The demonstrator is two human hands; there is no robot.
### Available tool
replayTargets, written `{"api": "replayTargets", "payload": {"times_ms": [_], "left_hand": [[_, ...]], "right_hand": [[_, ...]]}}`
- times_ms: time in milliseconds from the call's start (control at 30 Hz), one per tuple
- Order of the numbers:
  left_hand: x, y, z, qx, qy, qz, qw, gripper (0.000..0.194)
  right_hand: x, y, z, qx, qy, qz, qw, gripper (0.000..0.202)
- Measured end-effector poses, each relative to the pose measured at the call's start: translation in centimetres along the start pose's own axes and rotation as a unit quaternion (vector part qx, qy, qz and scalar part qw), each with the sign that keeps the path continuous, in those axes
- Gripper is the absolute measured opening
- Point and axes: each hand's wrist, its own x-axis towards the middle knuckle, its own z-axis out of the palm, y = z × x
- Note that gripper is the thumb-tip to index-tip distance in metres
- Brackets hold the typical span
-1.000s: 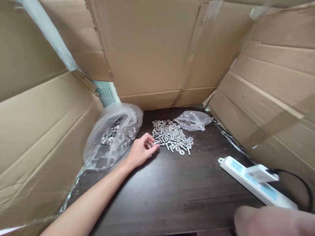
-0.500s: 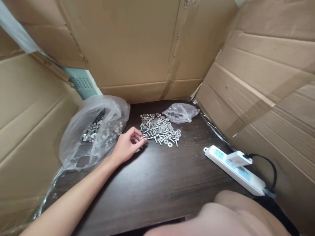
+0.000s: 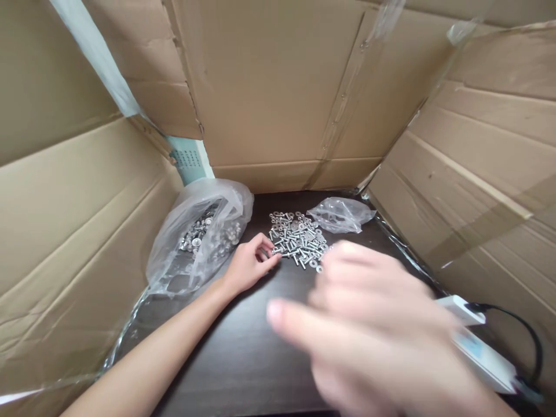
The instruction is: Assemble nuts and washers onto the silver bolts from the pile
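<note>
Right hand: nearest my head camera, the right hand [image 3: 369,313] fills the lower right as a blur above the table [image 3: 256,359], thumb pointing left, fingers curled inward; I cannot tell whether anything is in it.
Power strip: partly hidden behind that hand and wrist, I get a white power strip [image 3: 490,359] at the right, with a white adapter [image 3: 464,310] plugged in and a black cable [image 3: 532,330] looping off it.
Left hand: farther in, I have the left hand [image 3: 252,263] low at the pile's near left edge, thumb and fingers bent toward each other with a small gap; bright metal shows at the tips, but I cannot tell whether it is pinched or only touched.
Large bag: just left of that hand, a translucent plastic bag [image 3: 169,260] slumps around more small metal hardware.
Pile: mid-table, loose bolts [image 3: 297,240] lie heaped every which way, with flat washers [image 3: 320,269] among them and at the edges; the right hand covers the pile's right side from me.
Small bag: beyond the pile to its right, a crumpled clear bag [image 3: 341,214].
Cardboard: brown panels [image 3: 278,87] stand behind and at both sides.
</note>
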Motion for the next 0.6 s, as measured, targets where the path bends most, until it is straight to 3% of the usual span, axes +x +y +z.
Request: {"api": "replayTargets", "payload": {"times_ms": [100, 167, 267, 600], "left_hand": [[0.1, 0.0, 0.0, 0.006, -0.001, 0.005, 1.000, 0.023], [0.1, -0.2, 0.0, 0.002, -0.003, 0.005, 1.000, 0.023], [0.1, -0.5, 0.1, -0.005, -0.003, 0.014, 1.000, 0.022], [0.1, -0.2, 0.3, -0.005, -0.006, 0.025, 1.000, 0.020]], "right_hand": [[-0.3, 3.7, 4.1, 0.001, 0.041, 0.021, 0.999, 0.028], [-1.7, 6.0, 6.5, -0.005, 0.048, 0.100, 0.994, 0.026], [-3.9, 8.1, 8.8, -0.025, -0.003, 0.154, 0.988, 0.021], [-5.0, 8.7, 9.5, 0.030, -0.029, 0.191, 0.981, 0.012]]}}
